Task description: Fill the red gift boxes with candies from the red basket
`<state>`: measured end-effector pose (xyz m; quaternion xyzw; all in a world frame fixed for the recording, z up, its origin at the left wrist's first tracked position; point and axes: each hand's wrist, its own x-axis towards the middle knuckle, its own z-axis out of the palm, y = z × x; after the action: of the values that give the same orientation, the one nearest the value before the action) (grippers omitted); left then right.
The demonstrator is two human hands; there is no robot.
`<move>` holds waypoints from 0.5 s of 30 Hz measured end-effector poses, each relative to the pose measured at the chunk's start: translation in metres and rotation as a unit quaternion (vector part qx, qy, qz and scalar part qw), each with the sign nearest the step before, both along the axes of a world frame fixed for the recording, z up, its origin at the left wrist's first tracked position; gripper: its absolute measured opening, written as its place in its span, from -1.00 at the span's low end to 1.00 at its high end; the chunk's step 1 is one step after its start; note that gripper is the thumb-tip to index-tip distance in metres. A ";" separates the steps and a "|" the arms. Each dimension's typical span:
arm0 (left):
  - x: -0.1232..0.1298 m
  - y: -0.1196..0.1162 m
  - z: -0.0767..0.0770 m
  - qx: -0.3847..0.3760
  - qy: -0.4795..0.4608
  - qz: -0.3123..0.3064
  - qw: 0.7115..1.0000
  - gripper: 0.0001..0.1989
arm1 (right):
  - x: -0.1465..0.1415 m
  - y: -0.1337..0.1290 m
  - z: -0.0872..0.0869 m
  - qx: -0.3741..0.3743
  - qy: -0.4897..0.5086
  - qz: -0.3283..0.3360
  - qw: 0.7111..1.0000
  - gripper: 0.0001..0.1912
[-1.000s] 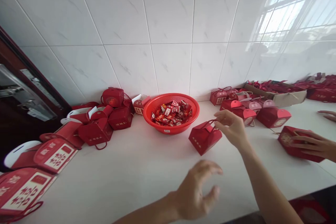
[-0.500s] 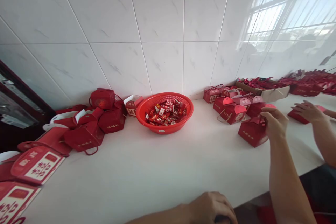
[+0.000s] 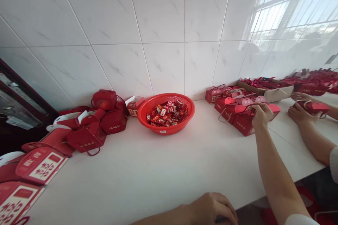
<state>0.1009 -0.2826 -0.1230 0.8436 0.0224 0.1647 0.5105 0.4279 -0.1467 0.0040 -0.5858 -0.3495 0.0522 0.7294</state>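
Note:
My right hand [image 3: 262,114] reaches out to the right, fingers pinched at the top of a red paper gift box [image 3: 243,123] with gold lettering. That box stands on the white table [image 3: 158,168] against a cluster of similar red boxes [image 3: 224,107]. Low in the picture, my left hand [image 3: 212,206] rests at the table's front edge with its fingers curled. A dark patch shows under the fingers; what it is, I cannot make out. Beyond both hands, a red plastic basket [image 3: 166,130] holds wrapped sweets [image 3: 165,112].
More red boxes [image 3: 87,137] are heaped on the left, some with lids up. A carton [image 3: 277,95] of red items stands back right against the tiled wall [image 3: 163,66]. At far right another person's hands [image 3: 301,112] hold a red box [image 3: 311,107].
My right hand has moved left and away with the gift box, bringing it against the cluster. My left hand stays put. The other person's hands now hold their box higher.

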 end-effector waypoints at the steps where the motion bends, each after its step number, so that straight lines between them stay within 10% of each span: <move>1: 0.000 0.000 0.000 -0.002 0.002 -0.001 1.000 -0.80 | -0.002 -0.001 0.000 -0.009 0.004 -0.015 1.000 -0.89; 9: 0.000 -0.001 -0.008 -0.014 0.025 -0.005 1.000 -0.71 | -0.002 -0.030 -0.011 -0.197 0.048 -0.220 0.954 -0.65; 15: -0.001 0.001 -0.014 -0.016 0.002 -0.016 1.000 -0.60 | -0.005 -0.031 -0.047 -0.273 0.111 -0.179 0.939 -0.54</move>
<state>0.1003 -0.2820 -0.1373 0.8361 0.0122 0.1547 0.5262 0.4229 -0.1782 -0.0432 -0.8060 -0.1278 0.0791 0.5726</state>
